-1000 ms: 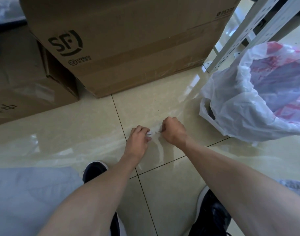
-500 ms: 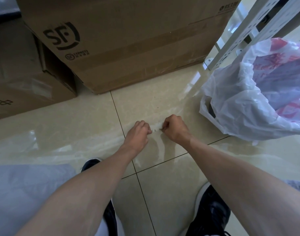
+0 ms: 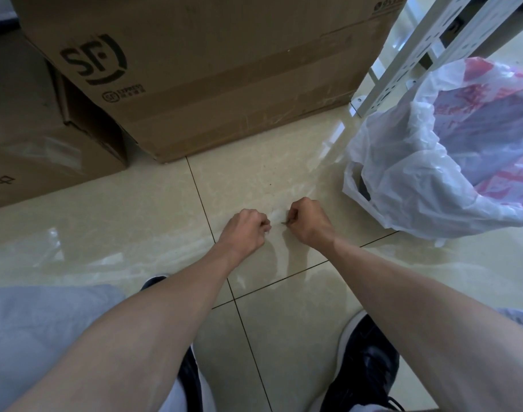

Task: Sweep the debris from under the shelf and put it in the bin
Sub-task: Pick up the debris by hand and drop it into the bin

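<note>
Both my hands are down on the glossy beige tile floor (image 3: 135,233), knuckles up, fingers curled. My left hand (image 3: 244,230) and my right hand (image 3: 309,221) pinch at a small pale scrap of debris (image 3: 276,216) lying between them; a thin dark sliver shows at the right fingertips. The bin (image 3: 450,162), lined with a white plastic bag with red print, stands open to the right, about a hand's width from my right hand. The white perforated shelf leg (image 3: 402,72) rises behind the bin.
A large brown cardboard box (image 3: 224,69) marked SF stands just beyond my hands, with a second box (image 3: 31,138) to its left. My dark shoes (image 3: 364,370) and grey trouser leg (image 3: 40,328) fill the bottom of the view.
Both hands stay close together on the floor, working at the pale scrap. They have barely moved; the view has shifted slightly.
</note>
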A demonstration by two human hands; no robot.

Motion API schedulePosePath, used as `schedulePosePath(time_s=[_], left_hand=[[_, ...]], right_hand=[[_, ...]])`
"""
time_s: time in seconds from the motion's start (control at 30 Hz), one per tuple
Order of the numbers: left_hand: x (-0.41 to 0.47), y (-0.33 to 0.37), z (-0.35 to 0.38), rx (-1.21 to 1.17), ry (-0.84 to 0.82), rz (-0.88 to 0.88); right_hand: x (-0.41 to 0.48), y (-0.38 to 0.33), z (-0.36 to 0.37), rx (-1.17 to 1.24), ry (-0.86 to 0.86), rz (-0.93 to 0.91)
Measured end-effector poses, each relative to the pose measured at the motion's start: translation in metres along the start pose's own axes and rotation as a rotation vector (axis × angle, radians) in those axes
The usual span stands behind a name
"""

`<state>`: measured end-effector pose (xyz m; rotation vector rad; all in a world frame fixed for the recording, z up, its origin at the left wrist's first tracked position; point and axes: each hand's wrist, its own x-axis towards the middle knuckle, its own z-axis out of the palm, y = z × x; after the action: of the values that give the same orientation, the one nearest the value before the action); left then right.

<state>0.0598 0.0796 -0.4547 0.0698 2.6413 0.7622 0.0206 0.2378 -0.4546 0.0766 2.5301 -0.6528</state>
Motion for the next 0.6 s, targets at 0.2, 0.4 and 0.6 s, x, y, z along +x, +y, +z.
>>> schedulePosePath(time_s=[0.2,0.4,0.6], left_hand=[[-0.004,0.015,0.008,0.13,-0.032,-0.078],[-0.005,0.019,0.017,0.191,-0.014,-0.157],[0.001,0.021,-0.032,0.007,0.058,-0.255]], right_hand=[[0.001,0.001,-0.001,0.004,-0.007,0.004],[-0.001,0.005,-0.005,-0.014,-0.026,0.0],[-0.011,0.0,-0.038,-0.055,0.009,-0.023]])
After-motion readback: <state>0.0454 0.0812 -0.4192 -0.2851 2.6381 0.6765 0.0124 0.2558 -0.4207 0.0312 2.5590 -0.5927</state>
